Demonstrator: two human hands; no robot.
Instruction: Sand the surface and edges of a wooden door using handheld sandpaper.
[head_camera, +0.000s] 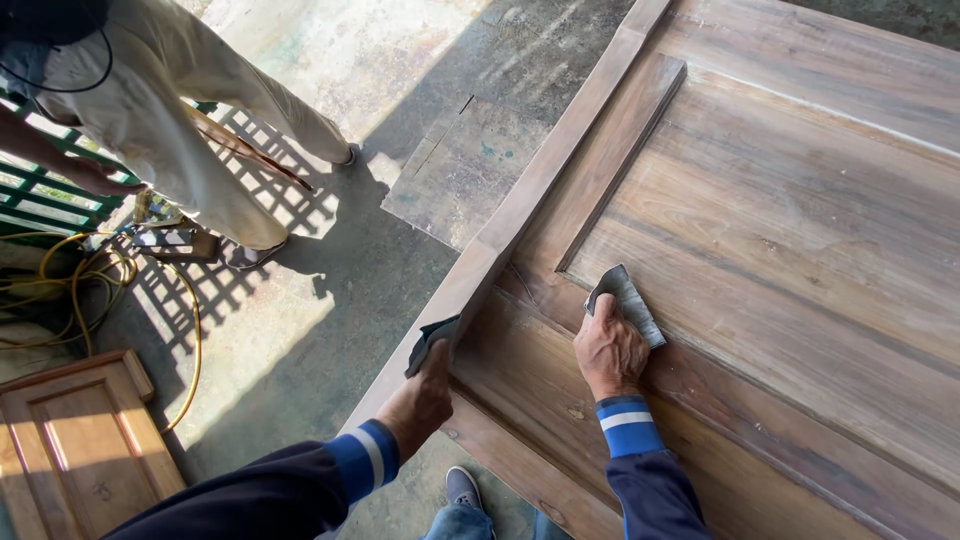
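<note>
A large brown wooden door panel lies flat in front of me, filling the right side of the head view. My right hand presses a grey sheet of sandpaper against the recess beside the raised panel. My left hand grips the door's left frame edge with a dark piece of sandpaper folded over the edge. Both sleeves are dark blue with striped cuffs.
Another person in beige clothes stands at the upper left on the concrete floor. A yellow hose coils at the left beside a small wooden panel. A flat board lies on the floor. My shoe shows below.
</note>
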